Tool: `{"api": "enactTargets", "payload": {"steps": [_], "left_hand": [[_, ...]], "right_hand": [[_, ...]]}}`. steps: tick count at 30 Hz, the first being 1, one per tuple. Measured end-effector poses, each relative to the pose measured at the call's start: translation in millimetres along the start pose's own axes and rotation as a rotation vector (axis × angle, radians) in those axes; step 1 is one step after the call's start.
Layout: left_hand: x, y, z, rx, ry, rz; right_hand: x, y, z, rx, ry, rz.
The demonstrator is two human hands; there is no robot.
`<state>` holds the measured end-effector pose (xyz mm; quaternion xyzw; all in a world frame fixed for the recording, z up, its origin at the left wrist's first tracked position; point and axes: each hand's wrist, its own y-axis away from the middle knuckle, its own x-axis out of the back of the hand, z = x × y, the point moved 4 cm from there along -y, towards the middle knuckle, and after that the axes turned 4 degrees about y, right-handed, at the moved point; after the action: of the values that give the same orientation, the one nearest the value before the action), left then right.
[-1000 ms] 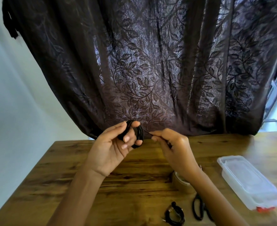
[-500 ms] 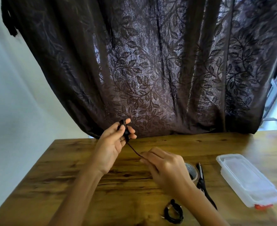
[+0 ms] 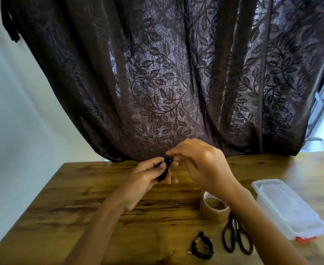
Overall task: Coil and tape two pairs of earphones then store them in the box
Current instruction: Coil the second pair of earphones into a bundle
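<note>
Midair, left hand [image 3: 147, 180] grip around black earphone coil [image 3: 165, 169]; right hand [image 3: 205, 163] fingertips pinching its top; no legible writing.

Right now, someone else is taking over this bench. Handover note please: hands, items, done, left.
Left hand: shut on the black earphone coil, held above the wooden table.
Right hand: fingertips pinched at the coil's top, apparently winding the last of the cord; what they grip is hidden.
On the table: a second coiled black earphone bundle, near edge; brown tape roll; black-handled scissors; clear plastic lidded box, closed, far right.
Done: one pair coiled; its taping is unclear.
Left: finish and tape the held coil, open the box, store both.
</note>
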<state>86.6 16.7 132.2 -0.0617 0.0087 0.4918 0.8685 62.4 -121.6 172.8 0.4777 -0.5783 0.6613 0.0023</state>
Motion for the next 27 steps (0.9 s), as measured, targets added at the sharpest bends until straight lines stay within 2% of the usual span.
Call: {"api": "enactTargets", "payload": {"steps": [5,14,24,27], "left_hand": [[-2,2,7,0.015,0.311,-0.056],[5,-3,13,-0.01,0.793,-0.16],[9,-8,4,-0.064,0.843,-0.018],[8,-8,1,-0.067,0.817,0.084]], "right_hand": [[-5,0,21,-0.186,-0.239,0.095],[-34,16,17,-0.394,-0.502,0.078],[-62,32,-17,-0.86,-1.153,0.111],[-64,35,-18,-0.991,-1.298,0.101]]}}
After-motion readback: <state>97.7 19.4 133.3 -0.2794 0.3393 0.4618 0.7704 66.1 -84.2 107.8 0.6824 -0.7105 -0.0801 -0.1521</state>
